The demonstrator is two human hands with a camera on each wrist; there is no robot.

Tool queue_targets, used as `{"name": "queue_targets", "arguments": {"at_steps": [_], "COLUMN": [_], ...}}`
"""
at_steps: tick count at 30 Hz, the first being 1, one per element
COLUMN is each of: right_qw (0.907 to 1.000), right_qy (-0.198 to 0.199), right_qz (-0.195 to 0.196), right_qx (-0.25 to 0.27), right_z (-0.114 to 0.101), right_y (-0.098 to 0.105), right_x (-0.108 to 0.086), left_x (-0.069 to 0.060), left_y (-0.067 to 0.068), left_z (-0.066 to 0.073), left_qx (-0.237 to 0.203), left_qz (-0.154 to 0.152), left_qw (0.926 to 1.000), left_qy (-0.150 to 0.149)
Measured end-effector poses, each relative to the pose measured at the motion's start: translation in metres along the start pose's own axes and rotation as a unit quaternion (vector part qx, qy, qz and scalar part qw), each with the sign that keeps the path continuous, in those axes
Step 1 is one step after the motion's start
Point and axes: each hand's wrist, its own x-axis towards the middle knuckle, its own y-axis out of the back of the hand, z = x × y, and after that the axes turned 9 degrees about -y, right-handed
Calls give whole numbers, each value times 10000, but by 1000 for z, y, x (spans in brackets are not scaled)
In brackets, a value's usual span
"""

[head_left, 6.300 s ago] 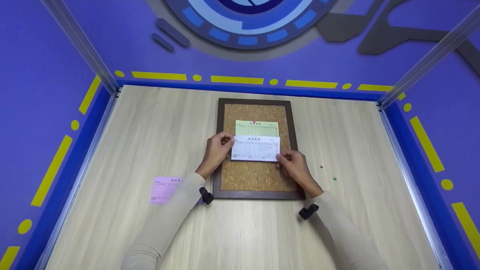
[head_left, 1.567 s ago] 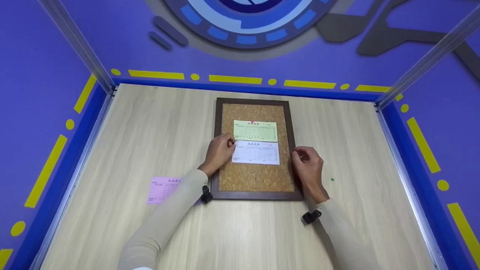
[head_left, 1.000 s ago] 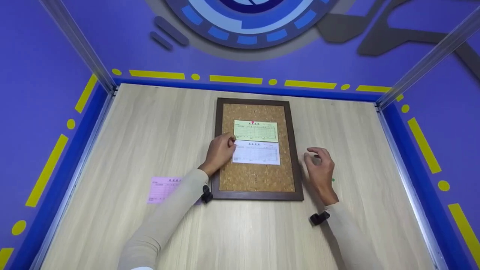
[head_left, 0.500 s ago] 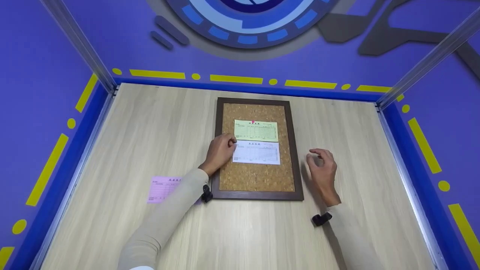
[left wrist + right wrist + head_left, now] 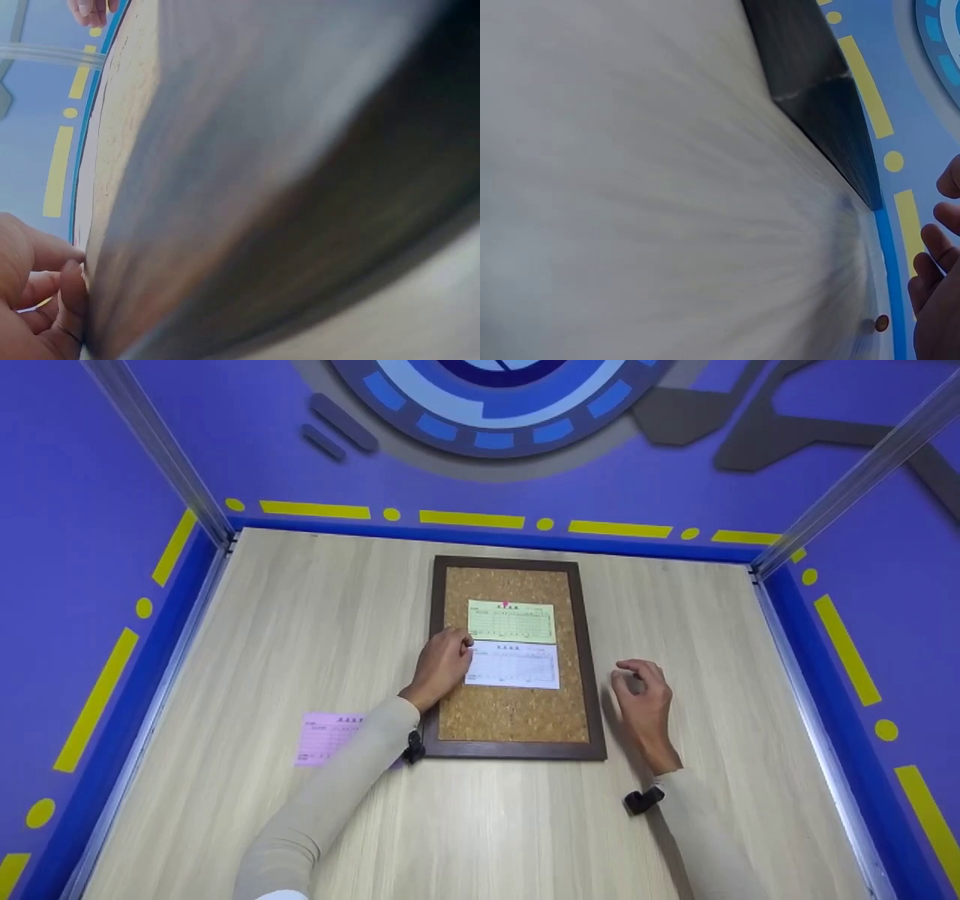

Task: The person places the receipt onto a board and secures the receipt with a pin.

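A dark-framed cork board (image 5: 514,716) lies on the table. On it a green printed slip (image 5: 511,624) carries a pink pin (image 5: 505,604) at its top edge. Just below lies a white printed slip (image 5: 514,666). My left hand (image 5: 441,662) pinches the white slip's upper left edge, thumb against fingers; the left wrist view shows these fingertips (image 5: 71,274) close to the board. Right of the frame, above the table, my right hand (image 5: 645,705) has loosely bent fingers, thumb and index apart, with nothing seen between them.
A pink printed slip (image 5: 322,739) lies left of the board, partly under the left sleeve (image 5: 337,787). In the right wrist view a small round brownish thing (image 5: 882,323) sits on the table near the right hand. Purple walls (image 5: 247,457) enclose the table.
The white slip has come down from over the green slip to just below it. My right hand has let go of it and moved right, off the board, then stayed still.
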Motion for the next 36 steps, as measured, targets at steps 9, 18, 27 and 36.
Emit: {"name": "queue_targets", "arguments": {"at_steps": [9, 18, 27, 36], "right_qw": [10000, 10000, 9997, 9997], "right_qy": [61, -9, -148, -7], "right_qz": [5, -11, -166, -223], "right_qx": [-48, -14, -82, -138], "right_z": [3, 4, 6, 12], "right_y": [0, 3, 7, 9], "right_x": [-1, 0, 2, 4], "left_x": [4, 4, 1, -5], "left_y": [16, 19, 22, 24], "left_z": [12, 5, 2, 0], "left_qx": [892, 1410, 677, 284], "left_qz": [-860, -840, -1010, -1083], "left_qw": [9923, 9847, 9918, 9936], "left_qy": [42, -579, -382, -162]}}
